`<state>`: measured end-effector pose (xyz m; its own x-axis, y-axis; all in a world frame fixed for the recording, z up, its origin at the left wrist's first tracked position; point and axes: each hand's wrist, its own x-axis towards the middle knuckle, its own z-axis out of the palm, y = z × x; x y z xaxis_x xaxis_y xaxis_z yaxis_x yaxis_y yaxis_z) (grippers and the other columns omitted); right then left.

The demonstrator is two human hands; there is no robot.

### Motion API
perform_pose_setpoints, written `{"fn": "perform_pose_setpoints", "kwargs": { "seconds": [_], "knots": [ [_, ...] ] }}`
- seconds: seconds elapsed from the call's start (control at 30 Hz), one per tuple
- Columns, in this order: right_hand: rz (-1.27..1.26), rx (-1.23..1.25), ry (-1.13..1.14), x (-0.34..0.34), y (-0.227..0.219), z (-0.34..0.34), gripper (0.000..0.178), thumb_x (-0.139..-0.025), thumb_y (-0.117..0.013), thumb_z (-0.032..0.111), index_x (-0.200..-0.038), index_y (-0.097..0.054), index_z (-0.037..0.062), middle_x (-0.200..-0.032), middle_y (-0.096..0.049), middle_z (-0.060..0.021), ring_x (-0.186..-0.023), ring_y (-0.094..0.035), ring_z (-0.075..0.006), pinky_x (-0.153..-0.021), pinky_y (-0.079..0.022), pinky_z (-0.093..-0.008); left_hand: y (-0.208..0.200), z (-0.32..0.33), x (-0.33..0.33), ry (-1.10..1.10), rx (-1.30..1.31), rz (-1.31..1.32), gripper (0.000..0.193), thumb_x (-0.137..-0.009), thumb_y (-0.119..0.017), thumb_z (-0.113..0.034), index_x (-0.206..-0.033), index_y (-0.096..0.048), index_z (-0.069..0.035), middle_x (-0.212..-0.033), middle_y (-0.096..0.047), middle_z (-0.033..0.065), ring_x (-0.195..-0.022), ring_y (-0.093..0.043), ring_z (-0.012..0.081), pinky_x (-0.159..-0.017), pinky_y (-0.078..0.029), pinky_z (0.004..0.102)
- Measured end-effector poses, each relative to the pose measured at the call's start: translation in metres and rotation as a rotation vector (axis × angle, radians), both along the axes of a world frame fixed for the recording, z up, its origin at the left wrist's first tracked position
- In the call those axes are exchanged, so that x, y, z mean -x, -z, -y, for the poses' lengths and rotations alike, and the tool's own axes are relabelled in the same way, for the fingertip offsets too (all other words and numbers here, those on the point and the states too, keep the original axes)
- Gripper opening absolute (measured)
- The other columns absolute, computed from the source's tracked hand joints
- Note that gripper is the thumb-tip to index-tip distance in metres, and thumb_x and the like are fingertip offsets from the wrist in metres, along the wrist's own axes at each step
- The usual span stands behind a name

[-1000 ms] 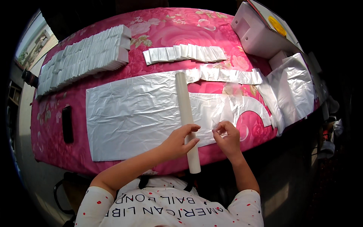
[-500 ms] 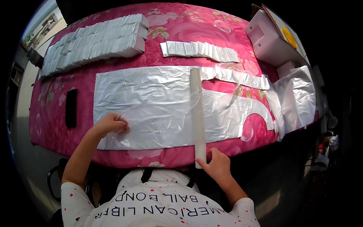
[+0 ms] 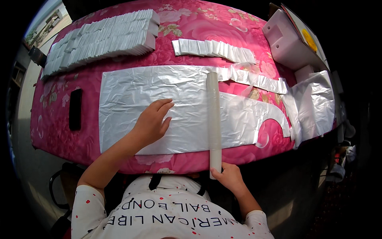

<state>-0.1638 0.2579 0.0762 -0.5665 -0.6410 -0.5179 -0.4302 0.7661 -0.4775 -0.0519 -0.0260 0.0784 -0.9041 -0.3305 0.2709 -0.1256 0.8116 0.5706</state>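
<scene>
- White shirt (image 3: 167, 215) with red dots and dark lettering at the bottom edge, nearest to the camera.
- right hand (image 3: 229, 179) closed around the near end of the tube (image 3: 213, 123), at the table's near edge.
- tube is pale, long, lies across the sheet (image 3: 135, 91) from near to far, far end reaching the sheet's far edge.
- left hand (image 3: 153, 121) flat and open, fingers spread, palm down on the sheet, left of the tube, gripping nothing.
- sheet is silver plastic, wrinkled, spread flat over the pink floral cloth (image 3: 59, 127); right part has a curved cut-out near the edge.
- black phone (image 3: 75, 108) lies on the cloth, left of the sheet, apart from it.
- more silver plastic (image 3: 314, 103) bunched at the right end of the table.
- far left: long stack (image 3: 99, 38) of folded silver-white pieces.
- far middle: short row (image 3: 213, 49) of the same folded pieces, just past the sheet.
- far right: white plastic box (image 3: 288, 42), tilted, with something yellow behind it.
</scene>
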Motion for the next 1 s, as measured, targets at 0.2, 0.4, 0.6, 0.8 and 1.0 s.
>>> {"fn": "perform_pose_setpoints", "kwargs": {
  "seconds": [0.2, 0.4, 0.6, 0.8, 1.0],
  "knots": [
    [0.051, -0.014, -0.031, 0.006, 0.002, -0.007, 0.043, -0.077, -0.057, 0.045, -0.084, -0.065, 0.0035, -0.075, -0.064, -0.0175, -0.074, -0.062, -0.0349, -0.068, -0.048, -0.0403, 0.058, -0.077, 0.074, 0.103, -0.075, -0.019, 0.057, -0.083, -0.051, -0.014, -0.132, -0.030, 0.007, -0.138, -0.029, 0.0237, -0.129, -0.028, 0.0358, -0.106, -0.024, 0.0421],
    [0.153, -0.085, -0.188, 0.035, -0.008, 0.011, 0.054, -0.076, -0.060, 0.054, -0.081, -0.066, 0.0002, -0.071, -0.064, -0.0165, -0.069, -0.063, -0.0324, -0.065, -0.049, -0.0378, 0.075, -0.086, 0.076, 0.067, 0.144, 0.174, 0.064, -0.084, -0.042, -0.024, -0.133, -0.024, 0.012, -0.142, -0.021, 0.0265, -0.134, -0.019, 0.0359, -0.110, -0.013, 0.0433],
    [0.136, 0.417, 0.146, 0.103, 0.014, 0.103, 0.045, -0.083, -0.061, 0.039, -0.090, -0.062, -0.0060, -0.076, -0.066, -0.0148, -0.067, -0.064, -0.0209, -0.061, -0.049, -0.0295, 0.074, -0.088, 0.077, 0.054, 0.203, 0.178, 0.065, -0.082, -0.040, -0.024, -0.133, -0.025, 0.013, -0.141, -0.023, 0.0273, -0.134, -0.019, 0.0367, -0.110, -0.012, 0.0444],
    [0.685, 0.608, 0.416, 0.157, 0.046, 0.177, 0.030, -0.088, -0.056, 0.030, -0.094, -0.059, 0.0003, -0.084, -0.065, -0.0078, -0.070, -0.060, -0.0158, -0.062, -0.047, -0.0263, 0.074, -0.087, 0.076, 0.050, 0.179, 0.181, 0.062, -0.084, -0.038, -0.023, -0.131, -0.026, 0.015, -0.140, -0.023, 0.0300, -0.134, -0.018, 0.0391, -0.110, -0.011, 0.0453],
    [1.099, 1.141, 0.884, 0.196, 0.067, 0.212, 0.024, -0.090, -0.054, 0.022, -0.108, -0.053, 0.0064, -0.107, -0.061, -0.0076, -0.100, -0.057, -0.0188, -0.084, -0.046, -0.0337, 0.077, -0.089, 0.078, 0.047, 0.183, 0.179, 0.063, -0.083, -0.038, -0.024, -0.132, -0.026, 0.014, -0.142, -0.022, 0.0279, -0.135, -0.018, 0.0371, -0.110, -0.011, 0.0442]
  ]
}}
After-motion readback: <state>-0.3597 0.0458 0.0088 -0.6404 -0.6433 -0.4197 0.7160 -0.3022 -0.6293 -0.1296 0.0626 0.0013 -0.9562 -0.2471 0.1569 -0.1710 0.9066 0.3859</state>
